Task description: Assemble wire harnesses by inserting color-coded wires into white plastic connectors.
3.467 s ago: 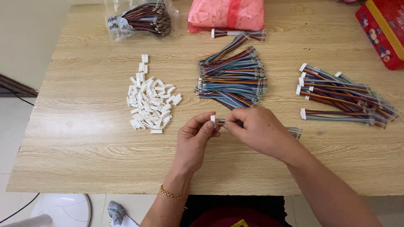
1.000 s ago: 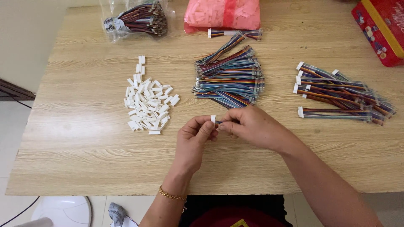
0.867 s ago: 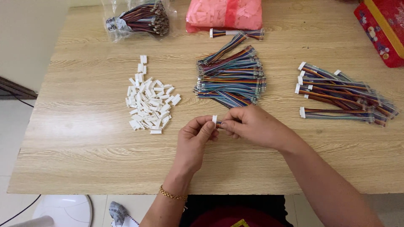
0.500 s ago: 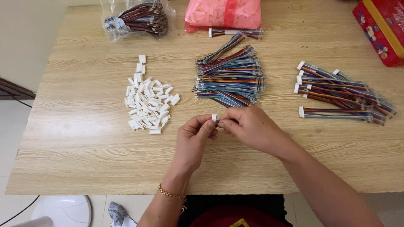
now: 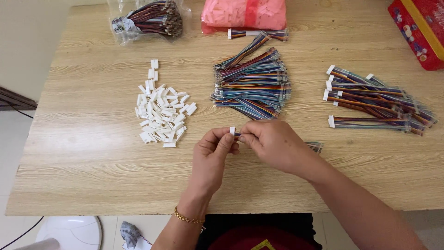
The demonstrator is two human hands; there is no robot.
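My left hand (image 5: pixel 212 153) pinches a small white plastic connector housing (image 5: pixel 232 131) between thumb and fingertips. My right hand (image 5: pixel 274 144) grips a short multicoloured ribbon wire, whose free end (image 5: pixel 315 146) sticks out behind my palm; its near end meets the white housing between my fingertips. Both hands hover low over the wooden table (image 5: pixel 92 162), in front of a pile of loose multicoloured wires (image 5: pixel 252 85). A heap of white connector housings (image 5: pixel 162 115) lies to the left of my hands. Wires with white connectors fitted (image 5: pixel 374 99) lie to the right.
A clear bag of dark wire bundles (image 5: pixel 150 18) and a pink bag of white parts (image 5: pixel 245 14) sit at the table's far edge. One separate wire (image 5: pixel 256 33) lies in front of the pink bag. A red box (image 5: pixel 418 28) occupies the far right corner.
Both hands have stayed in the same spot, with only small finger movements at the connector. The piles on the table have not moved.
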